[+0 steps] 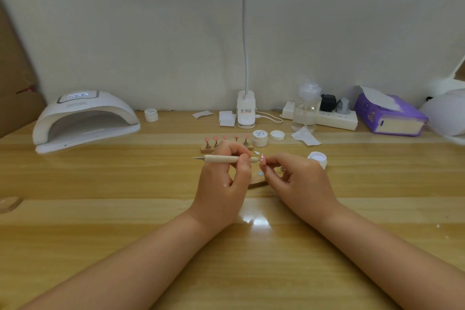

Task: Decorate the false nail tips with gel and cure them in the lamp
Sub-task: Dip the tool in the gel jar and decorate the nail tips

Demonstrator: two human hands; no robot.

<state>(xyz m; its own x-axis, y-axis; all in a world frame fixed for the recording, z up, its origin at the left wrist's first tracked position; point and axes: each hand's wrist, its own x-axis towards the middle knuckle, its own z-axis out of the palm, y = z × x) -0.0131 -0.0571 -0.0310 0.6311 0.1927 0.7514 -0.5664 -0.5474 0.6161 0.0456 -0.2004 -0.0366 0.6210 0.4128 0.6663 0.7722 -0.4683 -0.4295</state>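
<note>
My left hand (pixel 222 178) grips a wooden dotting tool (pixel 224 158) held level, its right tip touching a pink false nail tip (pixel 262 159). My right hand (pixel 295 178) pinches that nail tip between its fingertips. Behind my hands a wooden stand (pixel 205 150) carries several pink nail tips on small holders. A second wooden stand (pixel 259 182) lies under my hands, mostly hidden. An open gel pot (pixel 318 157) sits right of my right hand. The white curing lamp (pixel 85 121) stands at the back left, its opening facing me.
A gel jar (pixel 260 137) and a loose lid (pixel 277 135) sit behind the stand. The desk lamp base (pixel 246 113), a clear pump bottle (pixel 305 108), a power strip (pixel 334 119) and a purple tissue pack (pixel 390 113) line the back edge. Another small jar (pixel 151 115) stands near the curing lamp.
</note>
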